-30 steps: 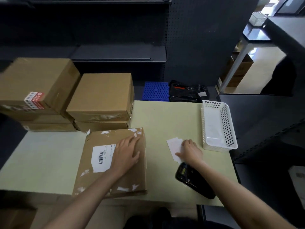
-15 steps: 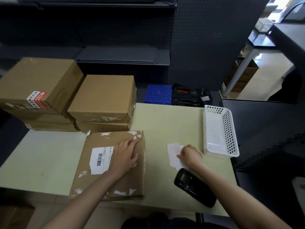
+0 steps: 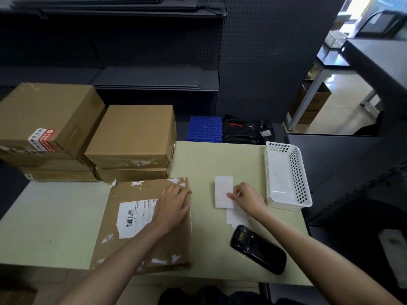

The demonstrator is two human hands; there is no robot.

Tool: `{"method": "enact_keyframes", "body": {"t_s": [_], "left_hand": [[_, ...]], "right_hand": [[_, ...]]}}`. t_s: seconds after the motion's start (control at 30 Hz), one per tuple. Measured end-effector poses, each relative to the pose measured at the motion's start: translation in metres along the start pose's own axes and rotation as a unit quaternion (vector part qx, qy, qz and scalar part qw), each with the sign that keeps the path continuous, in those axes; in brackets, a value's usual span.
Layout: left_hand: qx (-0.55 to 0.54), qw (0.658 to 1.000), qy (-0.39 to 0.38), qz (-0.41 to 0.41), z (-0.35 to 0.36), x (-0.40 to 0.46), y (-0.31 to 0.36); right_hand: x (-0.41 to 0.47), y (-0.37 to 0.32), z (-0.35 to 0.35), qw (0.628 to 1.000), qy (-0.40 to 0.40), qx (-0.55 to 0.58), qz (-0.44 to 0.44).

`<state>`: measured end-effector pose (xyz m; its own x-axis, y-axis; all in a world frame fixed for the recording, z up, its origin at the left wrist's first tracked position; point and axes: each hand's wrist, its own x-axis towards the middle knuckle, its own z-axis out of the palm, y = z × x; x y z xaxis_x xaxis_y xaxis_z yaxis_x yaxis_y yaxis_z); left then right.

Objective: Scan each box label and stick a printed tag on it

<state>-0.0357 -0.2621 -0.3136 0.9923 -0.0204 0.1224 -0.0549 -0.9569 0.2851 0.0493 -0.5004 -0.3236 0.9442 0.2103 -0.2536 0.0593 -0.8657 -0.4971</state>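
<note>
Head view: we steady the box (image 3: 143, 225) with a flat left hand (image 3: 172, 204).
Right hand (image 3: 247, 198): pinching a tag (image 3: 223, 191) on the table (image 3: 55, 216).
Scanner (image 3: 258, 248): lies idle.
Left: sticking; stacked boxes (image 3: 130, 137) wait.

stockroom | dark pegboard shelving (image 3: 154, 78) | stacked cardboard boxes (image 3: 132, 137) | packing table (image 3: 220, 159)

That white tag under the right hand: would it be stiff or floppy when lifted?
Probably floppy: the tag looks paper-thin and lies flat on the table. It likely weighs almost nothing, so the right hand can lift it with a fingertip pinch. Being so flat, its edge may be hard to catch.
</note>
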Motion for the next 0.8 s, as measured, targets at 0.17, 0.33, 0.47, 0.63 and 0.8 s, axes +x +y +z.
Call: {"method": "enact_keyframes", "body": {"t_s": [0.17, 0.33, 0.47, 0.63, 0.8], "left_hand": [[-0.033, 0.999, -0.012, -0.015, -0.017, 0.007, -0.003], [-0.092, 0.994, -0.026, -0.049, -0.043, 0.014, -0.017], [-0.213, 0.97, -0.023, -0.119, -0.059, 0.017, -0.035], [-0.249, 0.958, -0.035, -0.141, -0.069, 0.014, -0.054], [-0.22, 0.966, -0.053, -0.121, -0.077, 0.011, -0.076]], "right_hand": [[-0.007, -0.043, -0.001, 0.998, -0.012, 0.055, -0.033], [-0.01, -0.094, 0.007, 0.994, -0.021, 0.093, -0.058], [-0.012, -0.125, 0.012, 0.992, -0.017, 0.104, -0.07], [-0.014, -0.144, 0.02, 0.99, -0.016, 0.119, -0.077], [-0.015, -0.156, 0.023, 0.983, 0.013, 0.17, -0.074]]}}
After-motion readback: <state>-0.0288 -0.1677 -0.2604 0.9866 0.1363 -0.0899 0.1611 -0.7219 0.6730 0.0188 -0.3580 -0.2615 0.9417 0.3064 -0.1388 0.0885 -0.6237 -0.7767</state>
